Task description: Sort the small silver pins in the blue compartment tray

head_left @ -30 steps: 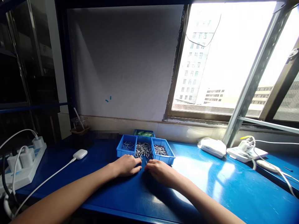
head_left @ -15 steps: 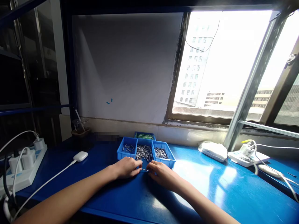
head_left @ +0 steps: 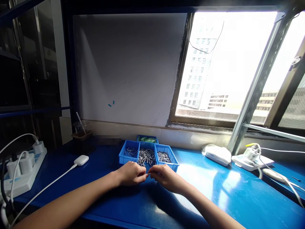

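My left hand (head_left: 133,173) and my right hand (head_left: 166,178) meet just in front of the blue bins, fingers pinched and fingertips almost touching. A thin metal rod (head_left: 149,173) shows in the narrow gap, gripped from both sides; most of it is hidden by the fingers. Beyond the hands, a heap of dark and silvery metal pins (head_left: 146,156) lies between two bins. The left blue bin (head_left: 122,159) holds a few similar slim pieces. In the right blue bin (head_left: 175,161) lies a fuller pile of small silvery parts.
Behind these stands a blue bin (head_left: 140,136) with green packets. To the left are a white earphone case (head_left: 81,160) on a cable, a power strip (head_left: 28,178) and a plastic cup (head_left: 82,128). On the right lie a white packet (head_left: 216,155) and another power strip (head_left: 252,159).
My hands have come closer together, so less of the rod shows between them. The left hand has shifted slightly right. The bins have not moved.
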The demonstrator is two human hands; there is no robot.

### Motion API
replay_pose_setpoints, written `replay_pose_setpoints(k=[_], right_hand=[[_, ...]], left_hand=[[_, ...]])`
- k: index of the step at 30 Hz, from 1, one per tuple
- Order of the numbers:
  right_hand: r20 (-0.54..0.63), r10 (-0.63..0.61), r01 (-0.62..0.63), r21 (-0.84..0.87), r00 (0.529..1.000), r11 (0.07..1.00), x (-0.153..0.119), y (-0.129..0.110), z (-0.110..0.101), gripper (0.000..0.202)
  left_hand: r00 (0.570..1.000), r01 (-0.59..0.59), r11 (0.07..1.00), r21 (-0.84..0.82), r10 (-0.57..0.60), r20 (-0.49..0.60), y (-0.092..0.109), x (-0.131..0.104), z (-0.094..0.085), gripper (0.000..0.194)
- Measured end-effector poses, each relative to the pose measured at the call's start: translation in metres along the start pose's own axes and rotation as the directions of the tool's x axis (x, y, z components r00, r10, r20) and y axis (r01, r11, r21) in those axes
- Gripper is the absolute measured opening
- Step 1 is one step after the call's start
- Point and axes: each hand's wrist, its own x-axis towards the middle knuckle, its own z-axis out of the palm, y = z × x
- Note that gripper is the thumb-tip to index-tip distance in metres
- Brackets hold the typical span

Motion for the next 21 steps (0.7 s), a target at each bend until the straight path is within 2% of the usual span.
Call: replay_pose_setpoints(k=[6, 13, 21], right_hand=[[-0.005, 0.012, -0.012, 0.021, 1.0, 1.0, 0.0005, -0.0005, -0.0007, 0.025], [0.0, -0.026, 0.026, -0.18, 1.0, 0.983, 0.0012, -0.0028, -0.0007, 0.027], [0.024, -0.055, 0.059, -0.25, 0.998, 0.967, -0.0003, 0.0021, 0.001, 0.028]], left_hand=[[1.0, 0.001, 1.0, -0.009, -0.001, 0.017, -0.003, 0.0005, 0.0024, 0.022], [1.0, 0.0, 1.0, 0.007, 0.0, -0.005, -0.0059, 0.0008, 0.0057, 0.028], [1.0, 0.019, 1.0, -0.015, -0.019, -0.018, -0.002, 0.0003, 0.0019, 0.027]])
